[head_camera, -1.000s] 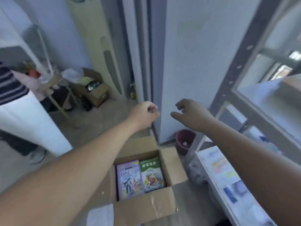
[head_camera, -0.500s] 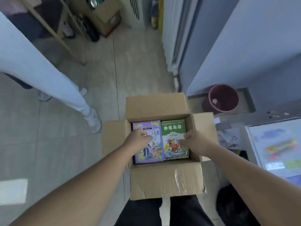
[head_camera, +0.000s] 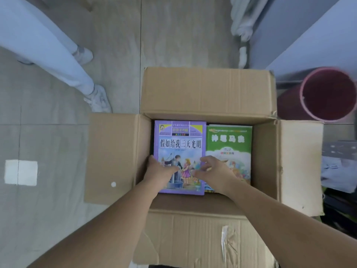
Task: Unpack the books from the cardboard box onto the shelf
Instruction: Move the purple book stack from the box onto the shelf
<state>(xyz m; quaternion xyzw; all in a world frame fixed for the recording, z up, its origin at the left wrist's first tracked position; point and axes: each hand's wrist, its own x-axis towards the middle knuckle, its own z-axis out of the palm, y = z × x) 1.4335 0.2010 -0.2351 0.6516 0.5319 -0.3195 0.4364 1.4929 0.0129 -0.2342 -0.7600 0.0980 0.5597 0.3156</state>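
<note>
An open cardboard box sits on the floor right below me with its flaps spread out. Inside lie a purple book on the left and a green book on the right, both face up. The purple book's right edge overlaps the green one. My left hand grips the purple book's lower left edge, thumb on the side and fingers on the cover. My right hand curls its fingers around the same book's lower right edge, above the green cover. The shelf itself is not clearly in view.
A dark red bin stands just right of the box's back flap. Another person's legs and white shoe are at the left. A grey wall corner rises at the top right. A white paper patch lies on the floor.
My view swung down from the wall to the box and moved closer. Both hands dropped into the box; the right hand shifted from the green book to the purple book's right edge.
</note>
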